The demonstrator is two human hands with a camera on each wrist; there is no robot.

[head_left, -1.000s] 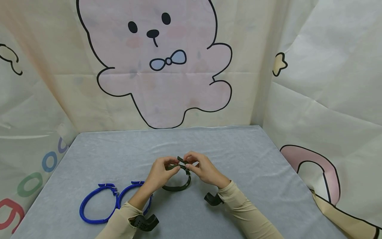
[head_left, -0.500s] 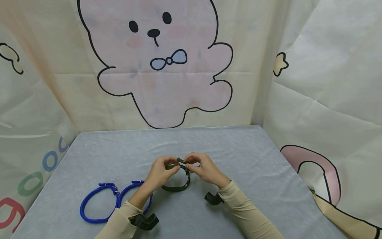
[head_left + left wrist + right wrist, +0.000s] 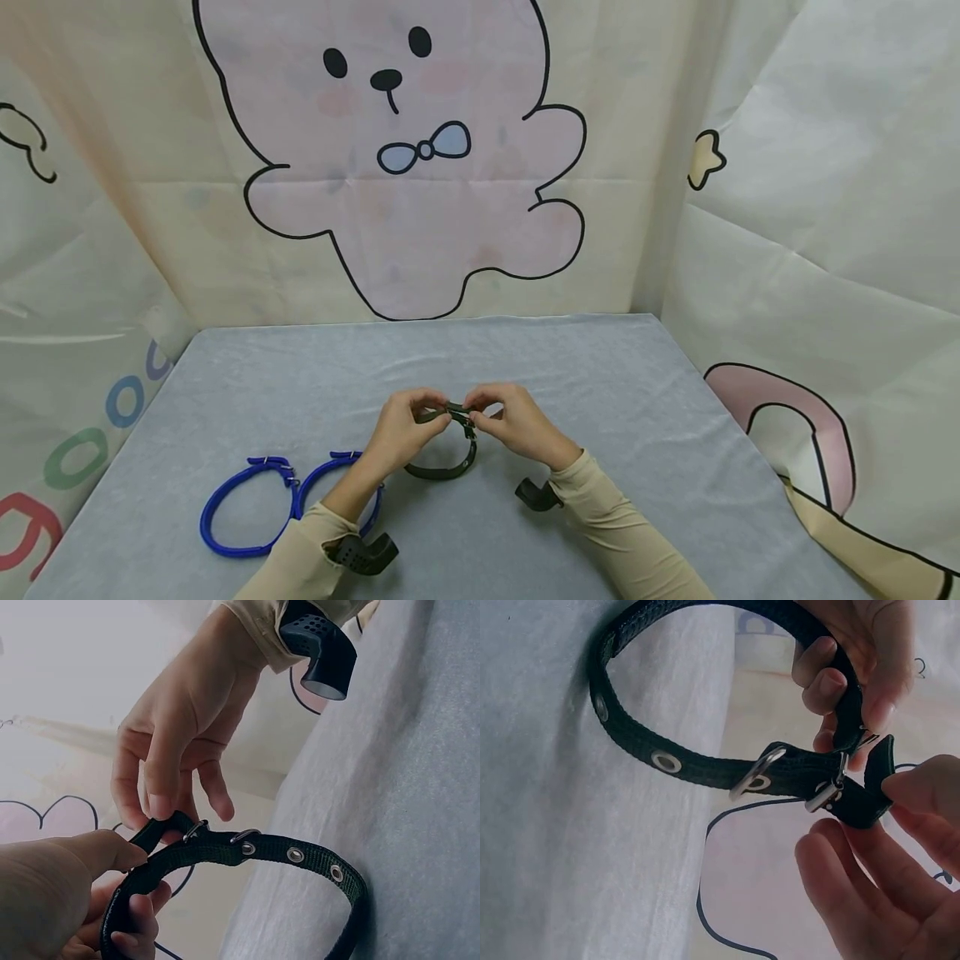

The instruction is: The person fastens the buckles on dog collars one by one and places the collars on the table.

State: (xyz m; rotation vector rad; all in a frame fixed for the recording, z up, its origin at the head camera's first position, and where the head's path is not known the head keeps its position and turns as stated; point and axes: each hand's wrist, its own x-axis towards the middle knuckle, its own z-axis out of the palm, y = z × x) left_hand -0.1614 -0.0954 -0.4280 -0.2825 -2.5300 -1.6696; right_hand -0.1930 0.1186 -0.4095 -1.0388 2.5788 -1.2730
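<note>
A dark green collar (image 3: pixel 442 473) with metal eyelets, a buckle (image 3: pixel 829 791) and a D-ring (image 3: pixel 759 772) forms a loop between both hands, its lower edge at the table. My left hand (image 3: pixel 401 429) pinches the strap on the left side of the buckle, thumb on top and fingers curled behind the band. On the other side, my right hand (image 3: pixel 517 425) pinches the folded-back strap end (image 3: pixel 881 776) between thumb and fingers. In the left wrist view, the collar's eyelets (image 3: pixel 296 856) run along the band past the buckle.
Two blue collars, a left one (image 3: pixel 206 517) and a right one (image 3: pixel 303 492), lie buckled into rings on the grey cloth-covered table (image 3: pixel 300 367), left of the hands. My left forearm passes over the right one. Printed curtains (image 3: pixel 600 250) stand behind and at both sides.
The free strap end between the hands has come down from a raised angle to lie flatter against the band. Both hands have barely shifted; the blue collars stay put.
</note>
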